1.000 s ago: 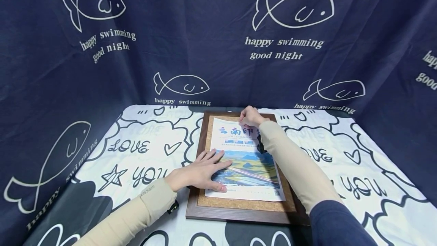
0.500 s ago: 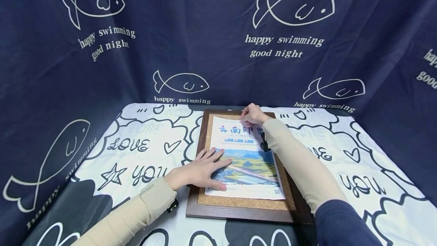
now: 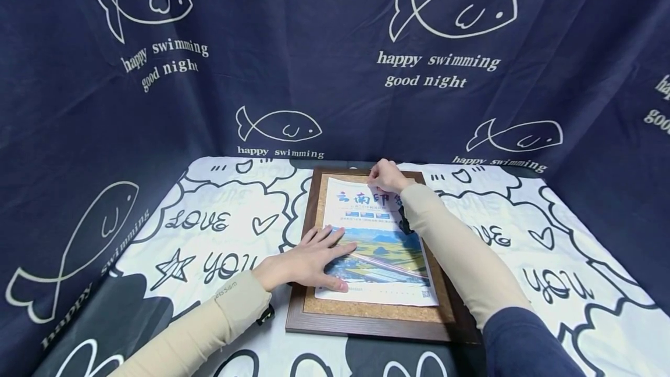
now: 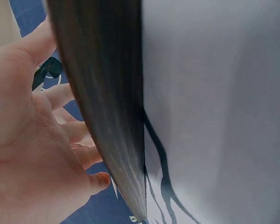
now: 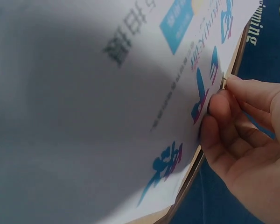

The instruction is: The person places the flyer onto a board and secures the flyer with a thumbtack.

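Observation:
A cork board in a dark wooden frame (image 3: 366, 327) lies flat on the table, with a colourful printed poster (image 3: 382, 249) spread on it. My left hand (image 3: 327, 255) rests flat on the poster's lower left part, fingers straight and spread. In the left wrist view the left hand (image 4: 60, 140) lies beside the dark frame (image 4: 107, 107). My right hand (image 3: 374, 179) reaches to the poster's top edge. In the right wrist view, thumb and forefinger of the right hand (image 5: 219, 91) pinch a small tan pin (image 5: 223, 83) against the edge of the poster (image 5: 107, 116).
The table carries a white cloth (image 3: 209, 226) with black doodles and lettering. Dark blue curtains (image 3: 314, 63) printed with fish close it in at the back and on both sides. Bare cloth lies to the left and right of the board.
My right hand has edged slightly farther toward the board's top edge, still pinching. The left hand and the poster have stayed put.

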### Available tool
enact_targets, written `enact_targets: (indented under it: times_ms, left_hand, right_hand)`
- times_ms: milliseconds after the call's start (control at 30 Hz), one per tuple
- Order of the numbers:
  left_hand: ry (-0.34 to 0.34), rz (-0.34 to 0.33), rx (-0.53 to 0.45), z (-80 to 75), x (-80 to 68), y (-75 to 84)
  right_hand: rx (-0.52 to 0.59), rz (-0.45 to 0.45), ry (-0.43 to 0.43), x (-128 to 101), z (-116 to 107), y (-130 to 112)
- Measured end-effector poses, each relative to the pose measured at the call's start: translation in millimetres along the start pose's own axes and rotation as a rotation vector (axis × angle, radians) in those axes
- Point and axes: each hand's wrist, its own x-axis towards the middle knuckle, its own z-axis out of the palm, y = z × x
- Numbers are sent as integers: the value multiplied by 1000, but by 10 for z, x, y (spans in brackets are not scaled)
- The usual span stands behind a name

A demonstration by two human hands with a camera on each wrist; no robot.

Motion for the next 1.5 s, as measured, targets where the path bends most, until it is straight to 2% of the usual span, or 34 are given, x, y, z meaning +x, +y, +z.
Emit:
enact_targets:
  times_ms: [133, 333, 867, 1100, 1267, 1433, 1500]
  left_hand:
    - [0, -1, -1, -7, -11, 14]
    - [0, -2, 2, -2, -15, 18]
    - [0, 2, 8, 18, 4, 25]
    - [-6, 5, 7, 28, 19, 12]
    - [-7, 1, -8, 7, 29, -27]
    - [-2, -9, -47, -29, 40, -78]
    - [25, -11, -52, -54, 52, -120]
  right_hand:
    - [-23, -25, 17, -11, 12, -6]
    - [-14, -30, -2, -26, -4, -27]
    - [-59, 2, -7, -60, -5, -27]
    - [-158, -30, -30, -79, -32, -31]
    - [-188, -65, -46, -107, -105, -57]
    - [-171, -133, 10, -236, -240, -126]
    - [-190, -190, 59, -318, -307, -150]
